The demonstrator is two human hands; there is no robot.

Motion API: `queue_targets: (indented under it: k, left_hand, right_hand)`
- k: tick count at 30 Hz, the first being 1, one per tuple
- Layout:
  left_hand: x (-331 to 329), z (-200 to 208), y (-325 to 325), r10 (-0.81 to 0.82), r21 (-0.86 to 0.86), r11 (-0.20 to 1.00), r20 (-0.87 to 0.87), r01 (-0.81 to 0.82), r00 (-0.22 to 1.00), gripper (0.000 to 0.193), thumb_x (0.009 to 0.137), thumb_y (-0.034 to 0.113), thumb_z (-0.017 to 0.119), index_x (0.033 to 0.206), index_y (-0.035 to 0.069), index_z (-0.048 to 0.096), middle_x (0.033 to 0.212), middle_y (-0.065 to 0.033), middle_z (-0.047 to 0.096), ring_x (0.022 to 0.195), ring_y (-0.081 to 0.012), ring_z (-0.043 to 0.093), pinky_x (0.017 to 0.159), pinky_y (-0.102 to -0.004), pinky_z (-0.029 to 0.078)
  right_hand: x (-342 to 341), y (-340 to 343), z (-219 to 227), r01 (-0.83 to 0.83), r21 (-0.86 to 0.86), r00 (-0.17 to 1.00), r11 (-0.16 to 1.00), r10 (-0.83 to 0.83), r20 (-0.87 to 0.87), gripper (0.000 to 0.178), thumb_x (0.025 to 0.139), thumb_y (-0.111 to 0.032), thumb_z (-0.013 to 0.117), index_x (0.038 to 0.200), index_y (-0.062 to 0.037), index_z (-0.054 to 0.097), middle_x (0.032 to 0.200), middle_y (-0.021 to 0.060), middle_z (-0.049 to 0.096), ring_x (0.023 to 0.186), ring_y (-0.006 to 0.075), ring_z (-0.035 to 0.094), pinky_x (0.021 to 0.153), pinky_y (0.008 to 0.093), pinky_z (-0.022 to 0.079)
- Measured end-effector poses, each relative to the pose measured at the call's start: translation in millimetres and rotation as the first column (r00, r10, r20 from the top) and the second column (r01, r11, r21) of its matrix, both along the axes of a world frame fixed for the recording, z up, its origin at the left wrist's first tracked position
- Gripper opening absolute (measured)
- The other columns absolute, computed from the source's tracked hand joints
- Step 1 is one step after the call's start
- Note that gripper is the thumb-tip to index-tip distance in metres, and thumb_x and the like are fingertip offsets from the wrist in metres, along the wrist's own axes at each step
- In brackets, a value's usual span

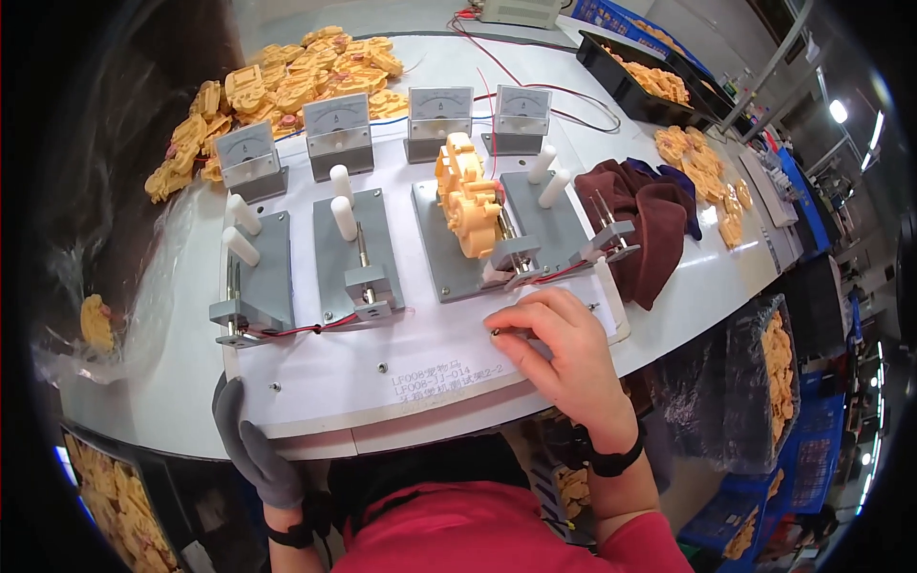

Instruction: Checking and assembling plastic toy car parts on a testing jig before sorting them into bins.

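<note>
My right hand [571,355], bare, reaches over the front edge of a white board [449,336]. Its thumb and forefinger pinch a small metal toggle switch [496,332]. My left hand [254,449] wears a grey glove and lies beside the board's front left corner, fingers stretched out, with nothing visible in it. Beyond my right hand, a yellow plastic gear housing [468,199] stands on a grey test plate [437,250], against a metal pin fixture [516,252]. Three similar plates with white posts [344,218] hold no housing.
Several analog meters [339,119] line the board's back. Behind them, yellow housings [296,81] are heaped. A brown cloth [638,224] lies at the right, near a black tray [650,81] of housings. Red and black wires [535,81] cross the back. Blue crates [807,430] stand right.
</note>
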State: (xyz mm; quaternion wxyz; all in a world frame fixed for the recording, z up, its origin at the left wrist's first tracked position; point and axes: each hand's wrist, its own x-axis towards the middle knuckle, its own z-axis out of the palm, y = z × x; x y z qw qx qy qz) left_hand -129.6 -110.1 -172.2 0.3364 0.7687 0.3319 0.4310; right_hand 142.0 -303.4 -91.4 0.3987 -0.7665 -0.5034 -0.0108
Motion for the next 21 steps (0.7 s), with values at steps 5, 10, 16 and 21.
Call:
queue_targets:
  k: [5, 10, 16, 21]
  left_hand:
    - [0, -2, 0, 0.005, -0.005, 1.000, -0.005, -0.005, 1.000, 0.045, 0.101, 0.022, 0.030, 0.131, -0.006, 0.046, 0.136, -0.0172, 0.048, 0.129, -0.0283, 0.042, 0.111, -0.0386, 0.028]
    - [0, -3, 1, 0.013, -0.017, 1.000, -0.008, -0.013, 1.000, 0.045, 0.100, 0.022, 0.030, 0.131, -0.006, 0.046, 0.136, -0.0173, 0.048, 0.129, -0.0285, 0.042, 0.111, -0.0386, 0.028]
    - [-3, -3, 0, 0.029, -0.028, 0.999, -0.012, -0.029, 1.000, 0.045, 0.098, 0.022, 0.032, 0.130, -0.006, 0.046, 0.137, -0.0219, 0.046, 0.127, -0.0328, 0.044, 0.109, -0.0419, 0.030]
    - [7, -4, -1, 0.003, -0.039, 0.999, 0.003, -0.003, 1.000, 0.047, 0.098, 0.024, 0.033, 0.130, -0.007, 0.046, 0.137, -0.0218, 0.046, 0.129, -0.0327, 0.043, 0.110, -0.0420, 0.029]
  right_hand:
    - [0, 0, 1, -0.005, -0.005, 1.000, 1.000, 0.005, -0.009, 0.012, 0.080, -0.009, 0.071, 0.091, -0.0091, 0.067, 0.084, 0.0054, 0.059, 0.080, 0.0255, 0.058, 0.068, 0.0357, 0.047]
    - [2, -2, 2, -0.020, -0.034, 1.000, 0.999, 0.020, 0.006, 0.014, 0.080, -0.005, 0.070, 0.093, -0.0062, 0.067, 0.086, 0.0068, 0.059, 0.080, 0.0239, 0.058, 0.068, 0.0325, 0.048]
    - [1, -1, 1, -0.040, -0.052, 0.999, 0.998, 0.040, 0.005, 0.016, 0.080, -0.001, 0.070, 0.095, -0.0036, 0.068, 0.089, 0.0083, 0.059, 0.081, 0.0225, 0.059, 0.068, 0.0296, 0.050]
    - [1, -8, 3, 0.014, -0.072, 1.000, 0.997, -0.013, 0.010, 0.016, 0.080, -0.003, 0.070, 0.095, -0.0046, 0.068, 0.088, 0.0085, 0.060, 0.082, 0.0237, 0.059, 0.069, 0.0312, 0.050]
